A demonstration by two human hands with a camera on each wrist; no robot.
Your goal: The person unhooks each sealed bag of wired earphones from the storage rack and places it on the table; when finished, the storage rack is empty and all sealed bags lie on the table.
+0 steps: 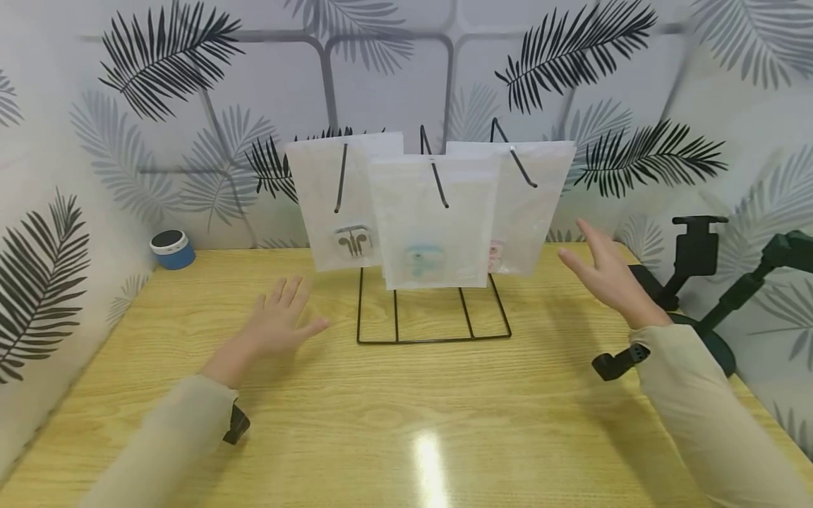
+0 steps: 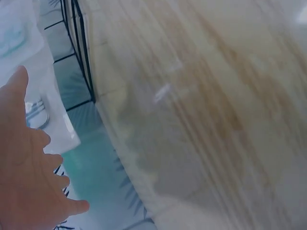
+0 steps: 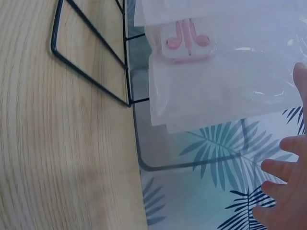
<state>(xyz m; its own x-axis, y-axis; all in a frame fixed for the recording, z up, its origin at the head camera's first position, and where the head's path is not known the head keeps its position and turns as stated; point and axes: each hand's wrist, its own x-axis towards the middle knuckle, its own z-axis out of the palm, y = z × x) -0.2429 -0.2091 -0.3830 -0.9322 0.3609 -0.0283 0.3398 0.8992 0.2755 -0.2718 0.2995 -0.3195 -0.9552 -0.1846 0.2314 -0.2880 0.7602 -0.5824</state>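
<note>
A black wire rack (image 1: 434, 342) stands on the table, and white translucent bags hang from its three hooks. The left bag (image 1: 320, 204) shows dark earphones (image 1: 353, 243) in a case. In the front middle bag (image 1: 434, 204) is a blurred teal item (image 1: 424, 262). Pink earphones (image 3: 187, 40) show through the right bag (image 3: 230, 81). My left hand (image 1: 276, 324) is over the table left of the rack, fingers spread and holding nothing. To the right of the bags, my right hand (image 1: 606, 275) is raised with fingers extended, apart from them and empty.
A small blue speaker-like cylinder (image 1: 173, 250) sits at the table's back left. Black stands (image 1: 696, 247) with jointed arms are at the right edge. A leaf-patterned wall covering (image 1: 394, 85) closes off the back. The wooden table (image 1: 356, 416) reflects light near its front.
</note>
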